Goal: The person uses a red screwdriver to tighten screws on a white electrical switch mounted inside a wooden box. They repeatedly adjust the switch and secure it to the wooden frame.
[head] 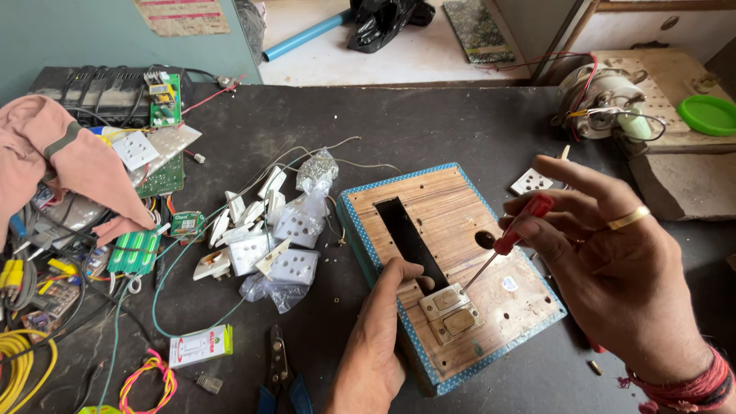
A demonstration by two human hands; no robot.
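The right hand [613, 268] is closed in a fingertip grip on a slim screwdriver with a red translucent handle [515, 231]. Its thin metal shaft slants down and to the left, and the tip meets the upper right corner of a small beige rectangular switch module [452, 310]. That module sits in the near end of a long black rectangular slot [410, 234] cut into a wooden switchboard panel with a blue patterned edge [475, 207]. The left hand [379, 337] lies just to the module's left, thumb pressed on the wood at the slot's edge and fingers curled over the panel's near left side, steadying it. Both hands are close to the module; the left is touching the board beside it, the right reaches it only through the tool. The slot's long axis runs from the panel's far left toward its near right, and the screwdriver crosses it at an angle.

The panel lies near the middle of a dark grey table [429, 130], turned askew to the table's edges. Left of it lies a heap of white plastic sockets and switches [261, 230], some in clear bags. Blue-handled pliers [277, 376] lie at the near edge. A green circuit board [164, 100], tangled wires and a pink cloth [54, 153] crowd the far left corner. A small motor with red wires [606, 100] and a green round lid [707, 113] lie on a wooden block beyond the right edge.
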